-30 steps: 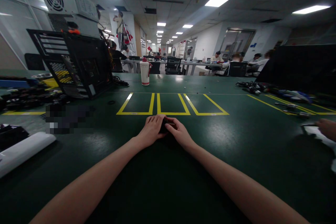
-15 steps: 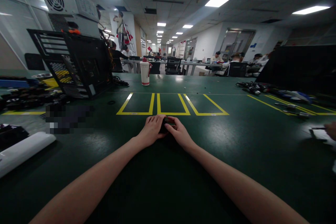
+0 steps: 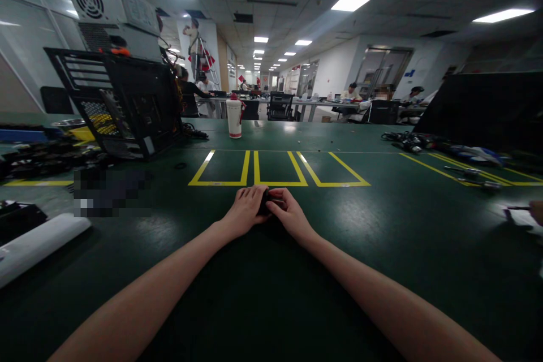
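Observation:
A small black object is between my hands on the dark green table; most of it is covered, and its kind cannot be made out. My left hand wraps over its left side, fingers bent. From the right, my right hand grips it with the thumb and curled fingertips. Just beyond my fingers, yellow tape marks three open-ended boxes on the tabletop.
A black computer case with a power supply above stands back left. A white tumbler is at the far edge. Dark parts and a white roll lie left, cables right. Another person's hand shows far right.
My hands hold almost the same pose around the black object, the right fingers shifting only slightly. At the far right, the other person's hand has moved a little.

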### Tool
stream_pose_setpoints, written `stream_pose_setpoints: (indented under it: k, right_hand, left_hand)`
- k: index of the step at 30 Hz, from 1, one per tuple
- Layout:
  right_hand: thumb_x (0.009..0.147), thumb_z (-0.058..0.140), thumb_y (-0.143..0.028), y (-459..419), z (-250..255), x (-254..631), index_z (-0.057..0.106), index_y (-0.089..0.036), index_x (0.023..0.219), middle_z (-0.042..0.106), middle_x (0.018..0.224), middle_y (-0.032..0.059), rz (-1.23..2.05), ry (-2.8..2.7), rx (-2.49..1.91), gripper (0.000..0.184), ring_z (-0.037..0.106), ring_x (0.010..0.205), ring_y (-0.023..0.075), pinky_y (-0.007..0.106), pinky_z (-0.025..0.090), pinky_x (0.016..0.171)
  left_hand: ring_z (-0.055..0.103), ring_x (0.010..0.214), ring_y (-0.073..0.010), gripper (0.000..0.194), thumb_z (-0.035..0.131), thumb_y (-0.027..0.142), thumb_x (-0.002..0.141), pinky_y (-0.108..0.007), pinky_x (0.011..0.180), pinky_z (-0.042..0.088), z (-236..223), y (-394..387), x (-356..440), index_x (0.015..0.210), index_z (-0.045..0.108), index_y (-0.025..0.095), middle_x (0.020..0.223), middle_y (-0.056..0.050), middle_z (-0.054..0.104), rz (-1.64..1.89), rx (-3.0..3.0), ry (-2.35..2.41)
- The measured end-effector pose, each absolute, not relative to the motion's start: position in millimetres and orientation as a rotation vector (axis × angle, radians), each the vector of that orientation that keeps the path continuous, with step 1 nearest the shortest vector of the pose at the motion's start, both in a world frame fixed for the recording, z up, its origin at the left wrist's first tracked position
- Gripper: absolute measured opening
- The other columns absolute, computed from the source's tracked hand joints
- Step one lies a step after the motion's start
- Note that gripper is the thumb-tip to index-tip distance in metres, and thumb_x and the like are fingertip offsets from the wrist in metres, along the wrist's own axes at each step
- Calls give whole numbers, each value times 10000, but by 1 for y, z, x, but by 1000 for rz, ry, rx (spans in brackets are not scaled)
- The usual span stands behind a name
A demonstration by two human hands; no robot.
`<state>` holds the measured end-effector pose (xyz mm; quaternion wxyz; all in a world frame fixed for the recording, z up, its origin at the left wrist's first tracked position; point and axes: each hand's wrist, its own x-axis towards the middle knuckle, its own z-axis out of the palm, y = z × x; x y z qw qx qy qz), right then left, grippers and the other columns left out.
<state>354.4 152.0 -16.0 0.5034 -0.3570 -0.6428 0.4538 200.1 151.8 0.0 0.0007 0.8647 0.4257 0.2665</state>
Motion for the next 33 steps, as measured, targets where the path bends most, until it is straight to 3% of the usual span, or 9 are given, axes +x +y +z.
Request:
stream_pose_setpoints:
  k: [4,13,20,26,33]
  right_hand:
    - [726,563,-284,154,-17,356,493,-204,1052,549,1078,63,1101,-1579,-924,343,532,999,189,373,428,878]
    - [734,549,-291,147,-12,354,490,-215,897,566,917,18,1156,-1532,-825,189,560,913,164,314,476,775]
    - [749,528,-291,152,-14,355,492,-192,1030,557,1044,58,1118,-1571,-924,300,551,949,169,329,441,841]
    - [702,588,-266,146,-12,356,464,-205,932,557,954,25,1116,-1579,-865,269,568,913,169,336,455,809]
    - [731,553,-268,147,-13,356,463,-202,957,529,1019,39,1079,-1562,-909,253,557,949,164,328,448,848]
  left_hand:
    - [440,1072,-249,540,607,221,697,-398,907,304,1,151,200,1144,306,189,1130,-79,467,831,2708,1338]
    - [441,1071,-248,528,599,257,709,-397,901,309,2,150,201,1143,304,201,1131,-71,468,821,2709,1343]
    - [447,1054,-249,521,605,250,701,-387,887,312,-1,152,201,1131,316,193,1123,-74,471,846,2717,1350]
    - [444,1053,-252,555,609,236,692,-388,877,312,-3,155,197,1152,301,191,1128,-80,466,834,2700,1384]
    - [438,1067,-266,556,592,302,715,-405,880,309,-5,159,192,1172,297,186,1124,-89,466,841,2644,1441]
